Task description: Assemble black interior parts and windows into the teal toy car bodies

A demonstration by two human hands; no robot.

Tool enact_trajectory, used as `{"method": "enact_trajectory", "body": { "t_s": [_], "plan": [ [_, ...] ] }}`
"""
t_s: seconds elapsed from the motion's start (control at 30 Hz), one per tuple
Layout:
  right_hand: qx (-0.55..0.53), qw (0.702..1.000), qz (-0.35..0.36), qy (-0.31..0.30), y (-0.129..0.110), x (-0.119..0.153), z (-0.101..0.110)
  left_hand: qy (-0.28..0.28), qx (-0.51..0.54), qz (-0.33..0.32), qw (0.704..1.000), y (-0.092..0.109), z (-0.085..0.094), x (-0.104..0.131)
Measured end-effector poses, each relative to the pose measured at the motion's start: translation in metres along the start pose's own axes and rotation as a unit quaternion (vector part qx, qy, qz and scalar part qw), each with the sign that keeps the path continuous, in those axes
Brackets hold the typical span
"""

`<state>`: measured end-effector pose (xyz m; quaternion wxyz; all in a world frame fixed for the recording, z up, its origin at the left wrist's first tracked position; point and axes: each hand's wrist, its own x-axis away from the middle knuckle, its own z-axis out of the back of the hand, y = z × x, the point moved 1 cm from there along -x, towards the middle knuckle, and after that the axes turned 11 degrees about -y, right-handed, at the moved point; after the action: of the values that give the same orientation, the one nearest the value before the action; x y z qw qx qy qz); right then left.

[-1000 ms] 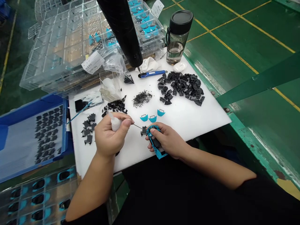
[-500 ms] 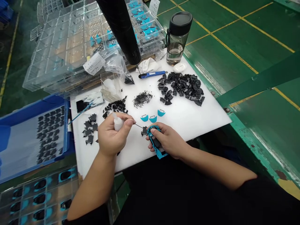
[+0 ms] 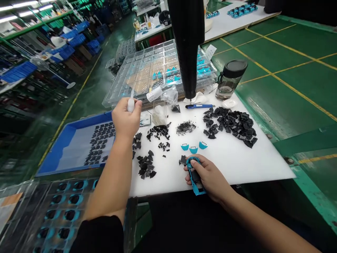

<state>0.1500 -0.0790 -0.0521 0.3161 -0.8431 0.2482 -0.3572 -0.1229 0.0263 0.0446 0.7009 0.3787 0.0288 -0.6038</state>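
Observation:
My left hand (image 3: 126,116) is raised at the table's left side, its fingers wrapped round a small white squeeze bottle (image 3: 131,105) with a narrow tip pointing up. Near the front edge, my right hand (image 3: 210,175) grips a turquoise plastic frame (image 3: 195,184) with a black insert, the thumb pressed on its upper end. Just left of the frame's top lies a black plastic part (image 3: 182,160). Beyond it are three turquoise curved pieces (image 3: 193,150) in a row. A pile of tiny black screws or pins (image 3: 185,127) lies farther back.
A black electric screwdriver (image 3: 187,63) hangs over the white table (image 3: 252,172). Heaped black parts (image 3: 234,123) lie right, near a drinking bottle (image 3: 231,79) and a blue cutter-like tool (image 3: 200,106). A blue tray (image 3: 63,147) stands left; clear compartment trays (image 3: 118,93) stand behind.
My left hand has moved up and away from the turquoise frame, carrying the white bottle. My right hand still holds the frame. The view has tilted up and shifted left.

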Motion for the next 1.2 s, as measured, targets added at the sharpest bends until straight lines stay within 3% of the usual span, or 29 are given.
{"method": "enact_trajectory", "body": {
  "t_s": [0.1, 0.2, 0.3, 0.4, 0.53, 0.9, 1.0, 1.07, 1.13, 1.2],
  "plan": [
    [0.000, 1.000, 0.002, 0.003, 0.001, 0.001, 0.000, -0.051, 0.015, 0.021, 0.998, -0.013, -0.021, -0.006],
    [-0.005, 1.000, 0.011, 0.000, 0.000, 0.001, 0.000, -0.080, 0.045, 0.037, 0.995, -0.020, -0.031, 0.001],
    [-0.018, 1.000, 0.011, -0.008, 0.000, 0.001, 0.001, -0.102, 0.167, 0.067, 0.978, -0.019, -0.035, 0.027],
    [-0.020, 1.000, 0.010, -0.010, 0.000, 0.001, 0.001, -0.187, 0.258, 0.074, 0.945, -0.009, -0.042, 0.059],
    [-0.010, 1.000, 0.014, -0.006, 0.000, 0.001, 0.001, -0.251, 0.244, 0.077, 0.933, 0.006, -0.056, 0.078],
    [-0.012, 0.999, 0.035, 0.008, 0.000, 0.004, -0.001, -0.316, 0.151, 0.103, 0.931, 0.013, -0.083, 0.075],
    [-0.020, 0.999, 0.034, 0.006, -0.001, 0.005, -0.002, -0.324, 0.134, 0.105, 0.931, 0.019, -0.076, 0.075],
    [-0.033, 0.999, 0.032, 0.012, -0.003, 0.006, -0.002, -0.314, 0.136, 0.105, 0.934, 0.022, -0.063, 0.074],
    [-0.045, 0.998, 0.032, 0.023, -0.006, 0.009, -0.001, -0.272, 0.169, 0.115, 0.940, 0.021, -0.041, 0.076],
    [-0.053, 0.998, 0.035, 0.030, -0.009, 0.012, 0.003, -0.198, 0.258, 0.171, 0.930, 0.011, -0.015, 0.081]
  ]
}}
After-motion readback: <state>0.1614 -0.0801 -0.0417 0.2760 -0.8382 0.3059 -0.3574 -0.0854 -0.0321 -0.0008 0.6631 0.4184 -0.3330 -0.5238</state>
